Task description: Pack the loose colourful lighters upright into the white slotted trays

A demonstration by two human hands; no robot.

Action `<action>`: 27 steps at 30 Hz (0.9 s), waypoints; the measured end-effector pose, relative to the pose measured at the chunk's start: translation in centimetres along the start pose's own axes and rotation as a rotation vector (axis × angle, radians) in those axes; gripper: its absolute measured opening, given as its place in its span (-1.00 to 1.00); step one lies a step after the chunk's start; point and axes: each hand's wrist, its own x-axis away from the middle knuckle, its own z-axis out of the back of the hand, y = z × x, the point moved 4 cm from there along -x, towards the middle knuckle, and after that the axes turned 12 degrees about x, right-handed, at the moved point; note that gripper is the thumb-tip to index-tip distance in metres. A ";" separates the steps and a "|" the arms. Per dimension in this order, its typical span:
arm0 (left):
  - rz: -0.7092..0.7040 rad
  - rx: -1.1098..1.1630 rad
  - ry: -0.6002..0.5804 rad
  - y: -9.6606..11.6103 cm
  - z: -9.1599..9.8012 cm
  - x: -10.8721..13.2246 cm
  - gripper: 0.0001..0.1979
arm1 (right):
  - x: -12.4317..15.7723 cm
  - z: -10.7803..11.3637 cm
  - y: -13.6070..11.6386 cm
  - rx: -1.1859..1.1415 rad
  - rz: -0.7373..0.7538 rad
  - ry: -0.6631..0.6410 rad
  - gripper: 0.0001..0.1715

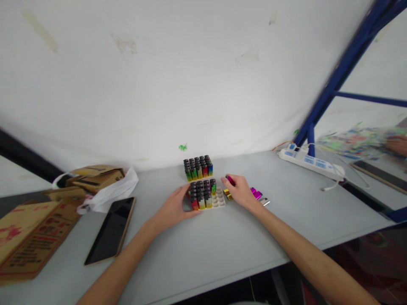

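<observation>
A white tray (219,199) with round sockets holds several upright lighters (201,202) with black tops and coloured bodies. Some sockets on its right side show bare. My left hand (174,205) is curved round the tray's left end, thumb along the near edge and fingers behind. Just right of the tray, my right hand (240,190) pinches a small magenta piece that looks like a lighter (230,180). Shiny gold pieces (227,194), magenta pieces (256,193) and a silver piece (265,202) lie by that hand, partly covered by it.
Behind the tray stands another block of upright lighters (199,168), near the wall. A tablet (111,231), cardboard boxes (38,233) and a white plastic bag (110,192) are at left. At right lie a power strip (311,163) and cables; beyond the blue frame (333,76), another person's hand shows.
</observation>
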 end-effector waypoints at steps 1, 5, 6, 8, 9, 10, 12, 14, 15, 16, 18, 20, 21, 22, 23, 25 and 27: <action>-0.003 -0.002 0.000 0.0 0.0 0.0 -0.07 | 0.0 0.0 0.0 -0.001 0.001 0.001 -0.47; -0.006 0.006 -0.004 0.3 0.0 0.0 -0.09 | 0.1 -0.2 -0.1 -0.004 0.015 0.000 -0.47; -0.004 0.011 -0.004 0.3 0.1 0.0 -0.09 | 0.1 -0.2 0.0 -0.006 0.016 0.000 -0.48; -0.001 0.019 -0.005 0.4 0.1 -0.1 -0.09 | 0.2 -0.2 0.1 -0.010 0.020 0.001 -0.54; 0.000 0.022 -0.005 0.5 0.1 -0.1 -0.09 | 0.2 -0.2 0.1 -0.013 0.022 0.000 -0.56; 0.002 0.024 -0.005 0.5 0.1 -0.1 -0.09 | 0.3 -0.2 0.1 -0.014 0.025 -0.001 -0.58; 0.001 0.030 0.001 0.5 0.1 -0.1 -0.09 | 0.3 -0.2 0.1 -0.011 0.032 -0.004 -0.58; -0.004 0.032 0.005 0.4 0.1 -0.1 -0.09 | 0.4 -0.2 -0.1 -0.006 0.039 -0.001 -0.54; -0.006 0.032 0.007 0.4 0.1 -0.1 -0.09 | 0.5 -0.1 -0.2 -0.005 0.042 0.002 -0.53; -0.007 0.030 0.010 0.4 0.1 -0.1 -0.09 | 0.6 -0.1 -0.3 -0.005 0.046 0.002 -0.53; -0.001 0.020 0.010 0.3 0.1 -0.1 -0.10 | 0.7 0.1 -0.6 -0.005 0.057 -0.010 -0.55; 0.006 0.010 0.009 0.3 0.1 -0.1 -0.10 | 0.8 0.4 -0.9 0.002 0.103 -0.031 -0.57; 0.007 0.009 0.007 0.3 0.1 -0.1 -0.10 | 0.9 0.6 -1.1 0.012 0.146 -0.033 -0.56; 0.006 0.009 0.006 0.3 0.1 -0.1 -0.09 | 0.9 0.8 -1.3 0.026 0.196 -0.030 -0.56; 0.004 0.010 0.005 0.3 0.1 -0.1 -0.09 | 1.0 1.0 -1.4 0.044 0.246 -0.024 -0.54; 0.001 0.011 0.003 0.4 0.1 -0.1 -0.08 | 1.0 1.2 -1.5 0.085 0.312 -0.028 -0.51; 0.001 0.006 -0.001 0.4 0.1 -0.1 -0.10 | 1.0 1.0 -1.2 0.105 0.310 -0.079 -0.47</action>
